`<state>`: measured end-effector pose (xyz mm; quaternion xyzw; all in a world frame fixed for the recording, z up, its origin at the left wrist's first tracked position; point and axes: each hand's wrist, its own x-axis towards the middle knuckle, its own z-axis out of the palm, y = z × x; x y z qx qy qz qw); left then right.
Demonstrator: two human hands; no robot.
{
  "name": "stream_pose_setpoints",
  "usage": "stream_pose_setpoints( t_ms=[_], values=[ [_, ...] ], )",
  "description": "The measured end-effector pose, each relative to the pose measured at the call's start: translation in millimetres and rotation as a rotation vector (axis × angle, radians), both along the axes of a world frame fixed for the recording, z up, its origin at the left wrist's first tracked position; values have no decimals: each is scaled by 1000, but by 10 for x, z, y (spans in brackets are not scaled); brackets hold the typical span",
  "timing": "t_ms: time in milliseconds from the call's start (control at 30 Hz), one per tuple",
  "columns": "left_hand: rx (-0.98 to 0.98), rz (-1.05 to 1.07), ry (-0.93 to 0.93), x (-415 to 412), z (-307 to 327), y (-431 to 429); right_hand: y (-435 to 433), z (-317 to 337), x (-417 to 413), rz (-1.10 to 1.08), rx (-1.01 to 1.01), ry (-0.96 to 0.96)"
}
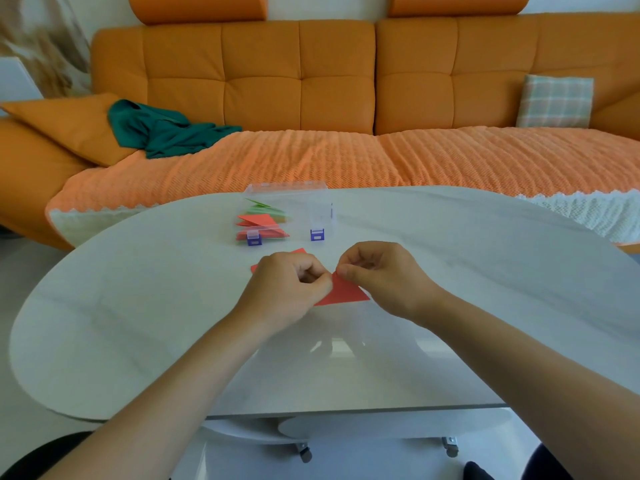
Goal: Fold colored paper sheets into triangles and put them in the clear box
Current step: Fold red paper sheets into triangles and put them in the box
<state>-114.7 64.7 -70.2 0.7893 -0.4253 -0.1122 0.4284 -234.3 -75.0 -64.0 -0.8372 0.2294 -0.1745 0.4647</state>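
A red paper sheet (343, 292) lies on the white table (138, 306), partly folded, with most of it hidden under my hands. My left hand (287, 289) has its fingers curled and pinches the paper's upper point from the left. My right hand (381, 275) pinches the same point from the right, thumb and forefinger together. Behind them stands the clear box (311, 209) with blue latches, its lid up. Red folded triangles (258, 221) and green folded triangles (265, 206) lie in its left part.
An orange sofa (311, 81) with an orange throw runs along the table's far side. A green cloth (162, 129) and a checked cushion (554, 102) lie on it. The table's near edge sits over a lower white shelf on castors (304, 455).
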Motion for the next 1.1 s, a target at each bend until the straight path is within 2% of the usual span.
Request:
stream_pose_setpoints(
  t_ms=[200,300,400,467,600,700,767,867,1100],
  values=[
    [162,17,-147,206,70,89,-141,36,15,-187,96,-102],
    [145,86,-213,325,42,118,-187,44,5,-224,110,-125],
    [-16,76,-91,276,46,68,-121,30,21,-166,144,-121],
    [-47,6,2,228,52,13,-55,6,58,-151,146,-136],
    [-20,-59,-7,267,45,-53,19,10,118,-141,184,-179],
    [-87,-39,25,344,101,-66,19,12,141,-146,134,-122],
    [-56,-39,-56,431,140,-54,1,0,173,-163,106,-91],
    [110,-62,-240,639,183,11,-42,17,270,-200,63,-75],
    [126,148,-316,1294,145,134,-209,187,866,-315,56,-135]
  ],
)
